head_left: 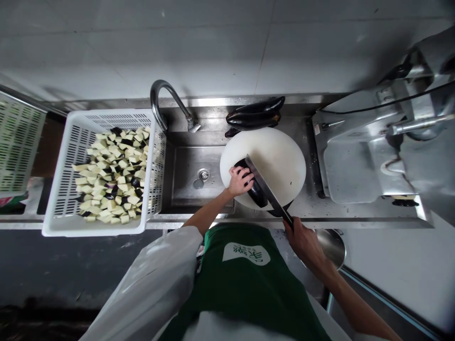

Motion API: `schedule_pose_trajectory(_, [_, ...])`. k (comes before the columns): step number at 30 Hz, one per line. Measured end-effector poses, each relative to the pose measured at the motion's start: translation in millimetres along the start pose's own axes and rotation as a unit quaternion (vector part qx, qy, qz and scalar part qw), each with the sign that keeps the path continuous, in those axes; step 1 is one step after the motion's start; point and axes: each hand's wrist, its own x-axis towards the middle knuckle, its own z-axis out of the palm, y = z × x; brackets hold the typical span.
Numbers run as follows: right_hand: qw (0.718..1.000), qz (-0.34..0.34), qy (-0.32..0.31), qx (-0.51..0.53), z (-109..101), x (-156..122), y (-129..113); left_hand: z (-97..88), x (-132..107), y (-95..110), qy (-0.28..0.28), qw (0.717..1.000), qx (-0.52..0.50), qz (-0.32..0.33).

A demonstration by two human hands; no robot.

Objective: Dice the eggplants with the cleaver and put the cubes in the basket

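Note:
On the round white cutting board (284,161) lies a dark eggplant (257,193), slanting toward my body. My left hand (241,181) presses on it from the left, fingers curled over its skin. My right hand (302,239) grips the handle of a long kitchen knife (266,187). The blade runs along the eggplant's right side; whether it has cut in, I cannot tell. Several whole eggplants (254,119) lie behind the board. Another dark piece shows partly under the knife at the board's front edge.
At left, a white plastic basket (61,177) holds many eggplant chunks (113,175). A steel sink (185,187) with a curved faucet (156,97) lies between basket and board. A metal slicing machine (351,170) stands at right. A metal bowl (334,248) sits below the counter edge.

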Motion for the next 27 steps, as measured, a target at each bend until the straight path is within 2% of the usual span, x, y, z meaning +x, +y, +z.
schedule_pose_trajectory(2, [1.000, 0.000, -0.021, -0.004, -4.3, 7.6, -3.7, 0.7, -1.6, -2.0, 0.000, 1.000, -0.004, 0.000])
schedule_pose_trajectory(5, [0.998, 0.002, -0.049, -0.038, -12.2, 35.2, -20.6, 2.2, -2.6, -4.2, -0.008, 1.000, 0.001, 0.000])
schedule_pose_trajectory(8, [0.995, -0.004, -0.042, -0.088, -21.1, 69.7, -45.5, 3.1, -1.6, -5.0, -0.006, 1.000, 0.011, 0.004])
schedule_pose_trajectory(10, [0.994, -0.009, -0.036, -0.107, -27.3, 83.1, -55.7, 2.9, -0.8, -5.1, -0.005, 1.000, 0.007, 0.007])
schedule_pose_trajectory(13, [0.993, -0.015, -0.056, -0.102, -34.6, 76.6, -50.1, 2.6, -0.6, -5.3, -0.012, 1.000, -0.003, -0.001])
schedule_pose_trajectory(16, [0.993, -0.003, -0.096, -0.073, -34.2, 51.0, -27.4, 3.4, -1.7, -5.8, -0.010, 1.000, -0.007, -0.004])
schedule_pose_trajectory(20, [0.992, 0.011, -0.108, -0.059, -10.1, 36.7, -5.6, 5.9, -2.8, -7.0, -0.016, 1.000, -0.015, -0.006])
schedule_pose_trajectory(24, [0.992, 0.024, -0.100, -0.069, 29.9, 52.9, -4.1, 5.7, -2.9, -6.7, -0.018, 1.000, -0.008, -0.017])
schedule_pose_trajectory(27, [0.994, 0.021, -0.085, -0.059, 45.0, 60.5, -3.4, -0.3, -5.1, -3.8, -0.008, 1.000, -0.017, -0.014])
